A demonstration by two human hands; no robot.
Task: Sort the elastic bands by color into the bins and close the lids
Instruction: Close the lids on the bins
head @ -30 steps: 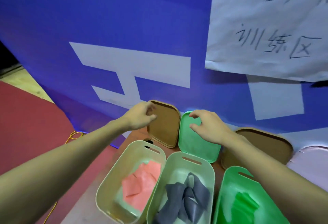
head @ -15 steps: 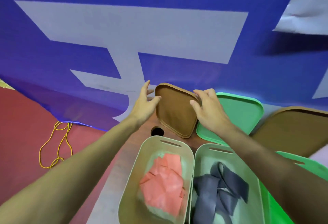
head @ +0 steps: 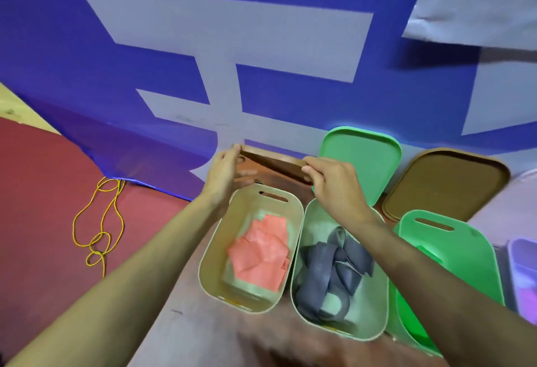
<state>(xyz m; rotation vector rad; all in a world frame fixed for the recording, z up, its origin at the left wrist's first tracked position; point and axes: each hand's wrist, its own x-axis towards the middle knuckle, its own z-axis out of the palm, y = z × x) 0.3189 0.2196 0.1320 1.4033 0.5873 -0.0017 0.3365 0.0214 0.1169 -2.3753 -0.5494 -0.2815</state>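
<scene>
The sorting is looking finished, with the pink bands (head: 261, 253) lying in the beige bin (head: 216, 250) and the grey bands (head: 331, 265) in the pale green bin (head: 376, 302) beside it, so the lid-closing step is getting underway. The left hand (head: 222, 171) and right hand (head: 334, 183) are holding the brown lid (head: 276, 163) tilted above the table, just beyond the beige bin's far rim, with fingers (head: 232, 153) pinching each end. The next move is probably calling for levelling the lid, lining it up over that bin and pressing it down evenly.
</scene>
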